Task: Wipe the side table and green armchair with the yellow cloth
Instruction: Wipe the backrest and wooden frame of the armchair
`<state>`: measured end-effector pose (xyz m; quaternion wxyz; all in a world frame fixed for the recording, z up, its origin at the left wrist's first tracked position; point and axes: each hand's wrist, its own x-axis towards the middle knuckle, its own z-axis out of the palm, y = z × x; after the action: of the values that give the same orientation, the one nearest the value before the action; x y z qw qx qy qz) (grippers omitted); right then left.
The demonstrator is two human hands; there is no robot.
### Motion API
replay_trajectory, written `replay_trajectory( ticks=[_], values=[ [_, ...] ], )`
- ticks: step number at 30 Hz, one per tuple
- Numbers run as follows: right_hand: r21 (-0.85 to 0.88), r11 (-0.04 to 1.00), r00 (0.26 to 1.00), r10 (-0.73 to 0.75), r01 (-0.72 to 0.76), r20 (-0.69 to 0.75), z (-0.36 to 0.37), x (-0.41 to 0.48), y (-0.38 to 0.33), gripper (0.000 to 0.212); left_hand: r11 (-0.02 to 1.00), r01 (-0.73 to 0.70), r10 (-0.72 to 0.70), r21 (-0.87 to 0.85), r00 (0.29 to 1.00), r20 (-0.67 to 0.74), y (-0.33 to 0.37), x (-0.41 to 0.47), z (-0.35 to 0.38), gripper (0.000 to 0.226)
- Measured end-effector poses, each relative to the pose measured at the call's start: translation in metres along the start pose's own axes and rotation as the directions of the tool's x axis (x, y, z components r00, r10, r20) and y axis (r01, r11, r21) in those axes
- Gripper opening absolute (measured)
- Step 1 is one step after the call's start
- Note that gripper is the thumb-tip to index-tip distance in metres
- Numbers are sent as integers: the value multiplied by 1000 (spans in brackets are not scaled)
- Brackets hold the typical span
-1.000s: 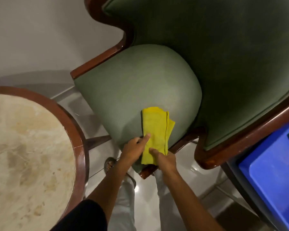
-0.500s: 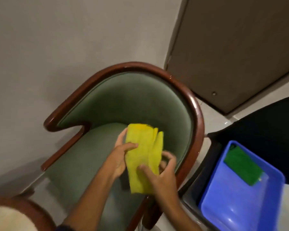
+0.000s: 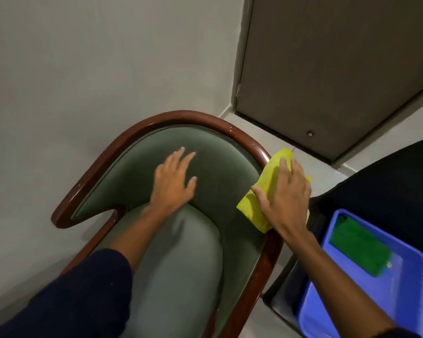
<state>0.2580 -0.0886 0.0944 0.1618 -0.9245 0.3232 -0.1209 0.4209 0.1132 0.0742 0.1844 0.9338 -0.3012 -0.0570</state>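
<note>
Lying under right hand (image 3: pixel 285 198): yellow cloth (image 3: pixel 270 181).

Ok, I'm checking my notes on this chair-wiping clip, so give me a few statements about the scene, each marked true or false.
1. The right hand presses the yellow cloth on the chair's wooden rim. True.
2. The left hand holds a second cloth. False: it lies flat and empty on the green backrest.
3. A green pad lies in the blue tray. True.
4. The blue tray sits on the chair seat. False: it is beside the chair, on the right-hand side.
5. The door behind the chair is wide open. False: it looks shut.
</note>
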Motion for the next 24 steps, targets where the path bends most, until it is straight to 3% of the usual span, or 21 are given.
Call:
replay_trajectory(
  ticks=[3, 6, 10, 14, 20, 24],
  values=[
    [92, 994, 981, 46, -64, 187, 8, 22, 12, 95, 978, 42, -27, 205, 997, -75, -60, 1, -1, 72],
    [80, 996, 969, 17, -38, 245, 14, 44, 14, 85, 946, 194, -168, 260, 978, -121, -111, -2, -1, 78],
    [-104, 976, 962, -164, 190, 220, 29, 92, -11, 75, 885, 391, -360, 252, 919, -158, -164, -7, -6, 85],
    [-276, 885, 926, -338, 374, 168, 56, 137, -55, 72, 784, 596, -579, 174, 803, -138, -196, -24, -8, 101],
    [-340, 779, 839, -541, 526, 57, 118, 176, -132, 61, 794, 601, -595, 95, 799, -86, -210, -33, -2, 116],
    [-205, 764, 788, -612, 612, 73, 165, 167, -196, 56, 800, 596, -593, 74, 803, -58, -214, -34, -5, 117]
  ],
)
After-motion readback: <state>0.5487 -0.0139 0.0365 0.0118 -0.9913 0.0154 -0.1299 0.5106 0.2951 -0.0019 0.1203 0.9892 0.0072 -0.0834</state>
